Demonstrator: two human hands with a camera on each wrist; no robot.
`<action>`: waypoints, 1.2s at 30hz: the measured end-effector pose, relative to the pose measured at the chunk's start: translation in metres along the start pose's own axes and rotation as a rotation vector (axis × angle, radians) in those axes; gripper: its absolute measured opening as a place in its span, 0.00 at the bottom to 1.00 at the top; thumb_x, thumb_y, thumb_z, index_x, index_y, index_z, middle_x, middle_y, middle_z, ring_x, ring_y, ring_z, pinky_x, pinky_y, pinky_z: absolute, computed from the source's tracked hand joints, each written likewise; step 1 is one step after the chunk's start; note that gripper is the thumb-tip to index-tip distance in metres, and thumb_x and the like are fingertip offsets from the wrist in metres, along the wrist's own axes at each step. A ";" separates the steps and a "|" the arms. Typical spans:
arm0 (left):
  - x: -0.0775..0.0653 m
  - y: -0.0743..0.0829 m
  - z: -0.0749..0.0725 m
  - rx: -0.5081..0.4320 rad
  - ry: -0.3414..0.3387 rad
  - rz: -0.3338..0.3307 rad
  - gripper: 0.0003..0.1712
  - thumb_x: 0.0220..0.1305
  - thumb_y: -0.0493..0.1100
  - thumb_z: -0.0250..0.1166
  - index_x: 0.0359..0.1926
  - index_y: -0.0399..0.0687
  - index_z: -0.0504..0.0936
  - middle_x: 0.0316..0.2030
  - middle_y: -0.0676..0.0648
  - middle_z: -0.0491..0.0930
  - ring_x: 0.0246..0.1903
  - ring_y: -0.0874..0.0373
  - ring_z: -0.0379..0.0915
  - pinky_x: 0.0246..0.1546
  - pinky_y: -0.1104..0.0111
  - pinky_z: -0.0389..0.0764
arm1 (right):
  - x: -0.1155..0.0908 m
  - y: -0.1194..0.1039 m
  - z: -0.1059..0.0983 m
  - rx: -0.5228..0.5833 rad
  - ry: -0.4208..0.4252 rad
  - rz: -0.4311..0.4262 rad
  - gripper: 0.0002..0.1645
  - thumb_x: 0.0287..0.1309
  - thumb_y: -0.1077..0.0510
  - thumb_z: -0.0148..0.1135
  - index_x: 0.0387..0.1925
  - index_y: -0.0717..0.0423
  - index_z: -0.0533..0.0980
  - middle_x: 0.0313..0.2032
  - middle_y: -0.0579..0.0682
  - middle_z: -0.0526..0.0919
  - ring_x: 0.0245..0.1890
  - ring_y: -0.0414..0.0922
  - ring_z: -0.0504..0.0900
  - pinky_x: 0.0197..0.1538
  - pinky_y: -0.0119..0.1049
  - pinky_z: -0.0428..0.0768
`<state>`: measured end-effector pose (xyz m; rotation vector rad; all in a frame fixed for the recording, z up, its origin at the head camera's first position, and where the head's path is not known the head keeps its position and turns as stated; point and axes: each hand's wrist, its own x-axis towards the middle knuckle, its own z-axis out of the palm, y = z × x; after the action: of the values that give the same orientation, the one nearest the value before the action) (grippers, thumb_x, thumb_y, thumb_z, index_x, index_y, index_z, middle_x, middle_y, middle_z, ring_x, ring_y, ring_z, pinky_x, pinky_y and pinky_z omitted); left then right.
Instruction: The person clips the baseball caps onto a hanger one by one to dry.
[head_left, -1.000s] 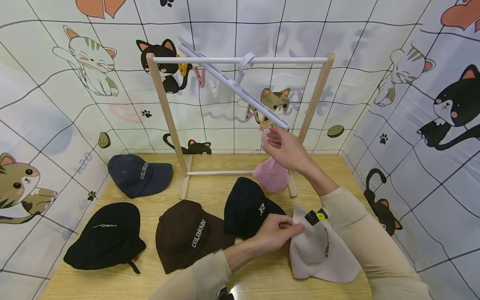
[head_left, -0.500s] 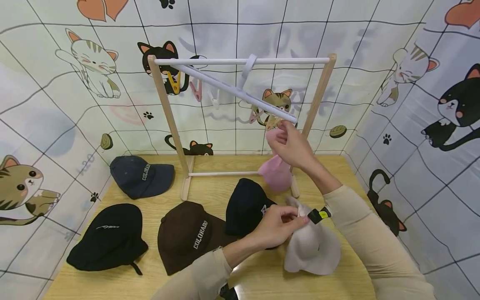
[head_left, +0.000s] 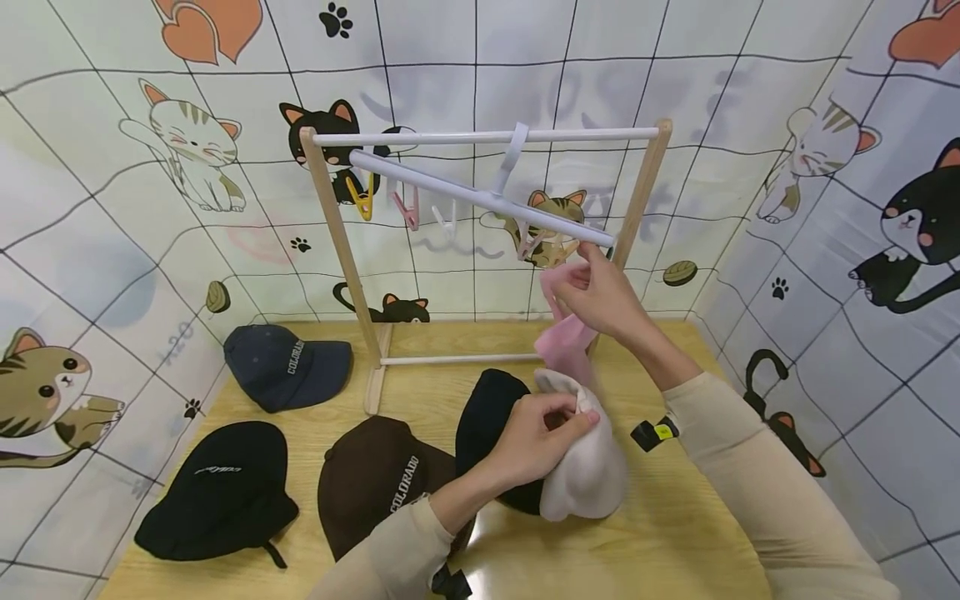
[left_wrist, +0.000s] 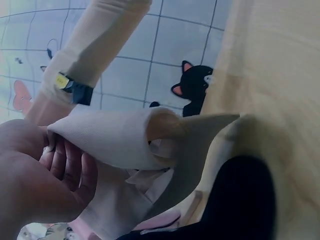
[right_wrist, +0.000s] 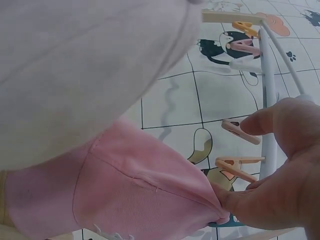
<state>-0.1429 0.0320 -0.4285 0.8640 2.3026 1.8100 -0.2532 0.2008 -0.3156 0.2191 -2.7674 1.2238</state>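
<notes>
My left hand (head_left: 534, 442) pinches the edge of a beige cap (head_left: 588, 477) and holds it up in front of the dark navy cap (head_left: 483, 417). In the left wrist view the beige cap (left_wrist: 117, 140) droops, with its curved opening toward the camera. At the right end of a pale lavender clip hanger (head_left: 450, 190), my right hand (head_left: 611, 300) has its fingers curled at the bar. Just below hangs a pink cap (head_left: 568, 342), gathered at a teal clip (right_wrist: 227, 220) beside my fingertips. Peach clips (right_wrist: 237, 167) dangle nearby. The hanger slants down to the right.
A wooden rack (head_left: 330, 225) with a white top rail (head_left: 420, 139) carries the hanger's hook. Yellow (head_left: 360, 198) and pink clips (head_left: 407, 208) hang at its left. On the table (head_left: 660, 525) lie a navy cap (head_left: 270, 367), a black cap (head_left: 217, 492) and a brown cap (head_left: 371, 483).
The beige cap has been lifted off the table's right side and moved left by my left hand. My right hand and the hanger have shifted right; the hanger hangs closer to level.
</notes>
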 end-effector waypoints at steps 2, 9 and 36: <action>0.003 0.002 -0.006 0.007 0.018 0.004 0.14 0.72 0.56 0.64 0.38 0.54 0.89 0.29 0.52 0.88 0.27 0.73 0.79 0.29 0.75 0.82 | 0.000 0.001 -0.001 0.003 -0.004 0.007 0.49 0.68 0.46 0.60 0.83 0.49 0.49 0.75 0.63 0.68 0.73 0.59 0.72 0.72 0.61 0.72; 0.015 0.018 -0.032 -0.018 0.053 0.050 0.15 0.74 0.56 0.64 0.35 0.54 0.86 0.25 0.50 0.84 0.23 0.67 0.77 0.23 0.71 0.80 | 0.004 0.002 -0.003 0.007 0.002 -0.005 0.50 0.69 0.45 0.59 0.83 0.44 0.46 0.74 0.63 0.70 0.73 0.58 0.73 0.72 0.61 0.72; 0.074 0.072 -0.114 0.004 0.182 0.179 0.12 0.74 0.53 0.62 0.38 0.52 0.85 0.28 0.50 0.82 0.28 0.58 0.77 0.29 0.68 0.80 | 0.010 0.006 -0.007 0.012 -0.002 0.069 0.52 0.69 0.38 0.60 0.83 0.53 0.49 0.75 0.63 0.67 0.74 0.59 0.72 0.73 0.60 0.72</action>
<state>-0.2232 -0.0215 -0.3093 0.9726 2.4053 2.0356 -0.2636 0.2087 -0.3137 0.1275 -2.7917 1.2565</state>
